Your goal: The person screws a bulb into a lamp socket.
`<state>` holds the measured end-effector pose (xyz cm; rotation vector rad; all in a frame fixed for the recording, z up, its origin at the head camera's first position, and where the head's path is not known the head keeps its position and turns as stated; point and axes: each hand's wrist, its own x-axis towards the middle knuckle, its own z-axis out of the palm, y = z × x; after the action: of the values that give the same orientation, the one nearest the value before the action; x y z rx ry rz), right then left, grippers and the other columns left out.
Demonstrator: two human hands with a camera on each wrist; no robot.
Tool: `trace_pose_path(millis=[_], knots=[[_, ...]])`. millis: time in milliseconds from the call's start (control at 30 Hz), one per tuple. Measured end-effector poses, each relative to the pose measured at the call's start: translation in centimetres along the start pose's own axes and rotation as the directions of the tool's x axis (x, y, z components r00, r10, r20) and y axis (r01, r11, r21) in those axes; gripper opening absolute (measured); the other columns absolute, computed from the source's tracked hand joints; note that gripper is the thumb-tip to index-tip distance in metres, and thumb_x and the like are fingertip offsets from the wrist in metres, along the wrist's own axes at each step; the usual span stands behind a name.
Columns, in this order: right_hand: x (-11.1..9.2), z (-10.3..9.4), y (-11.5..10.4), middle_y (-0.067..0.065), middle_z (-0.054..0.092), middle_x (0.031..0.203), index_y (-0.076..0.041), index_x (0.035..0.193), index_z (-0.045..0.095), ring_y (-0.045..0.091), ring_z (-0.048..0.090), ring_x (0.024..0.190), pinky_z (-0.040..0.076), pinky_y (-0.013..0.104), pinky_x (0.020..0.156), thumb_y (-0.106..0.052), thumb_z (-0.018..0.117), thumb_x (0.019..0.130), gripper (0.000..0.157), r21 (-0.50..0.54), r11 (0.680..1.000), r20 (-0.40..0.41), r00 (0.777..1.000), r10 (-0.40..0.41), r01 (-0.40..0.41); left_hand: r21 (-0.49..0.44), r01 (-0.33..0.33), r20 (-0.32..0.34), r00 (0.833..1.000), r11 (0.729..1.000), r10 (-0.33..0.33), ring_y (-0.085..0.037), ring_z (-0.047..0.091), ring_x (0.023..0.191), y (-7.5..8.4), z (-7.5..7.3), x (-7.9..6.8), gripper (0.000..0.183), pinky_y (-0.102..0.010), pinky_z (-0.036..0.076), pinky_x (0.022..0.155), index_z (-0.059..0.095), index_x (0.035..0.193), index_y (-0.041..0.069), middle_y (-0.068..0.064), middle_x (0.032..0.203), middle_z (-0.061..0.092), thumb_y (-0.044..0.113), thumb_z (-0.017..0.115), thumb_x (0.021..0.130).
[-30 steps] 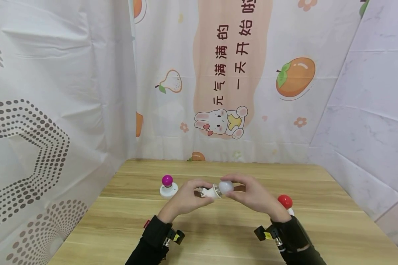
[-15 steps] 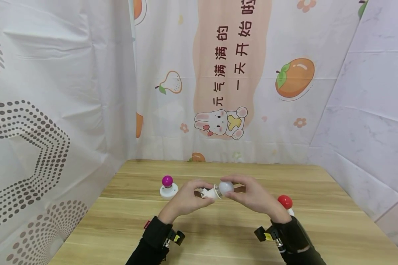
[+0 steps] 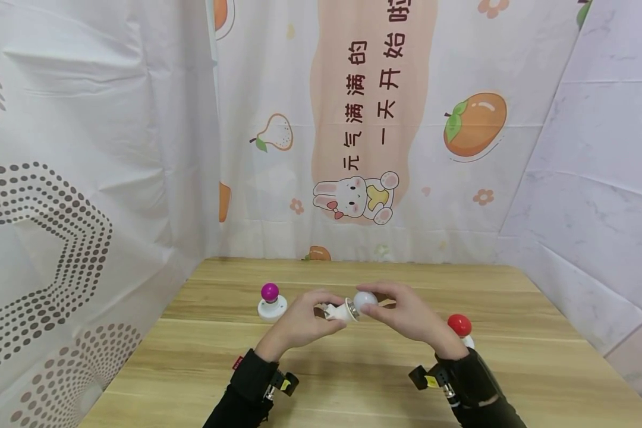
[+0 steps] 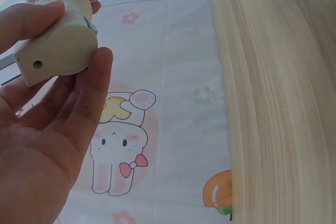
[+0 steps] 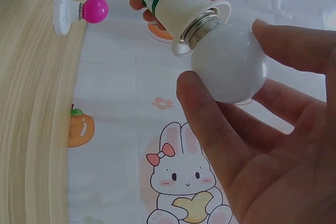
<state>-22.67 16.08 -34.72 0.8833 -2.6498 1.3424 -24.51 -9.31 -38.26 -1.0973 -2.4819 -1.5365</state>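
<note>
My left hand grips a white lamp socket between thumb and fingers above the table. Metal plug prongs stick out of the socket's back end in the left wrist view. A round white light bulb is held by its globe in my right hand, thumb and fingers around it. The bulb's metal screw base sits in the socket's mouth, with several threads showing outside the rim. Bulb and socket lie tilted, roughly in line, between the two hands.
A magenta bulb stands in a round white base at the back left of the wooden table. Behind my right wrist is a red bulb on a partly hidden white base. Printed curtains hang behind.
The fingers of my right hand have shifted slightly around the bulb's globe. My left hand and the socket stay in nearly the same place.
</note>
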Motion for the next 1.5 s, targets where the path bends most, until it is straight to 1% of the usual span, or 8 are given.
trace_pose_path(millis=[167,300,567,867,1000,1133,1333,1500], knots=[[-0.07,0.05,-0.08,0.003,0.069,0.113,-0.006,0.132,0.067,0.021,0.064,0.098,0.057,0.029,0.077,-0.033,0.071,0.096,0.045,-0.027,1.000,-0.023,1.000,0.016,-0.016,0.003,-0.004,-0.002,1.000,1.000,0.004,-0.013,0.061,0.097,0.11,0.05,-0.02,0.031,-0.030,0.058,0.081,0.074,0.118,0.009,0.003,0.112,0.067,0.015,0.079,0.088],[-0.14,0.06,-0.18,0.005,0.070,0.111,-0.005,0.131,0.068,0.019,0.064,0.095,0.058,0.028,0.072,-0.032,0.071,0.096,0.044,-0.017,0.999,-0.036,0.999,0.033,-0.034,0.000,0.001,-0.003,1.000,1.000,-0.001,-0.013,0.062,0.097,0.17,0.09,-0.04,0.031,-0.031,0.059,0.081,0.074,0.118,0.009,0.004,0.112,0.067,0.014,0.079,0.088],[0.01,0.32,-0.52,0.010,0.070,0.108,0.003,0.129,0.066,0.020,0.067,0.086,0.060,0.027,0.071,-0.029,0.071,0.097,0.045,0.112,0.990,-0.026,0.995,0.091,-0.088,-0.006,0.016,-0.003,1.000,1.000,-0.016,-0.013,0.062,0.097,0.29,0.11,-0.09,0.030,-0.037,0.059,0.083,0.074,0.117,0.011,0.007,0.111,0.067,0.015,0.079,0.088],[0.09,0.46,-0.43,0.014,0.070,0.105,0.007,0.127,0.065,0.025,0.070,0.083,0.062,0.032,0.071,-0.027,0.070,0.098,0.045,0.192,0.975,-0.010,0.994,0.112,-0.108,0.005,0.014,-0.001,1.000,1.000,-0.014,-0.013,0.061,0.098,0.24,0.16,-0.04,0.029,-0.029,0.058,0.083,0.074,0.117,0.011,0.007,0.111,0.066,0.013,0.079,0.088],[0.06,0.40,-0.42,0.015,0.070,0.104,0.008,0.128,0.064,0.023,0.070,0.080,0.062,0.034,0.071,-0.024,0.070,0.097,0.045,0.161,0.983,0.000,0.996,0.084,-0.083,0.028,-0.009,0.008,1.000,1.000,0.009,-0.012,0.061,0.097,0.17,0.09,-0.03,0.030,-0.030,0.057,0.083,0.074,0.118,0.011,0.006,0.110,0.067,0.014,0.079,0.088],[0.04,0.29,-0.44,0.013,0.071,0.106,0.007,0.131,0.063,0.023,0.070,0.082,0.061,0.030,0.070,-0.023,0.070,0.098,0.046,0.120,0.992,0.016,0.999,0.047,-0.049,0.049,-0.037,0.019,0.999,0.998,0.036,-0.011,0.061,0.098,0.12,-0.05,-0.14,0.031,-0.031,0.057,0.085,0.074,0.120,0.010,0.004,0.112,0.068,0.015,0.079,0.089],[-0.11,0.07,-0.30,0.012,0.070,0.113,0.003,0.134,0.063,0.021,0.068,0.090,0.060,0.029,0.071,-0.024,0.070,0.098,0.046,0.075,0.997,0.033,0.999,0.001,-0.003,0.060,-0.042,0.024,0.999,0.997,0.040,-0.011,0.062,0.099,0.05,-0.20,-0.23,0.033,-0.030,0.056,0.085,0.073,0.121,0.010,0.001,0.114,0.069,0.018,0.079,0.090],[-0.17,-0.04,-0.12,0.010,0.070,0.116,0.000,0.133,0.065,0.020,0.066,0.094,0.059,0.029,0.073,-0.025,0.071,0.097,0.045,0.034,0.999,0.024,0.999,-0.035,0.034,0.051,-0.044,0.030,0.999,0.998,0.042,-0.012,0.062,0.099,0.05,-0.28,-0.16,0.033,-0.033,0.056,0.086,0.073,0.121,0.010,0.000,0.113,0.070,0.019,0.079,0.090]])
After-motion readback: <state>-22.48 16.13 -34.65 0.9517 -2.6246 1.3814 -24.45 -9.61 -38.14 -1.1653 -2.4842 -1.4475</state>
